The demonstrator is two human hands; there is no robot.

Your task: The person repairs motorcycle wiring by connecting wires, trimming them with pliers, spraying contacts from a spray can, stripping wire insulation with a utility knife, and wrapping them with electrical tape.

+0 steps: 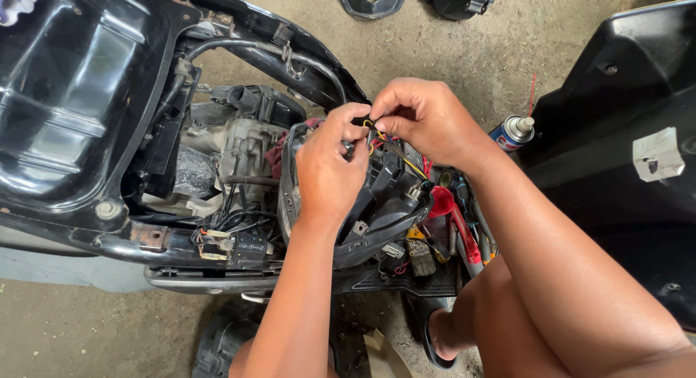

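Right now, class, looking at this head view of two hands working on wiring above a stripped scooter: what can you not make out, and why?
- Wire ends: hidden by the fingers of the left hand and right hand, so any join is unclear.
- Black housing beneath: partly covered by the left hand.
- Spray can: body hidden behind the right forearm.
- Tools: jumbled, too small to identify.
- Black body panel: cut off by the right edge.

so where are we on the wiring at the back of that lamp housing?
Done: body panels are off, the frame and engine exposed, one black panel lying at right. In hand: the left hand and right hand both pinch the coloured wires on the black lamp housing. Left: wires still loose, housing not mounted, tools and spray can still out.
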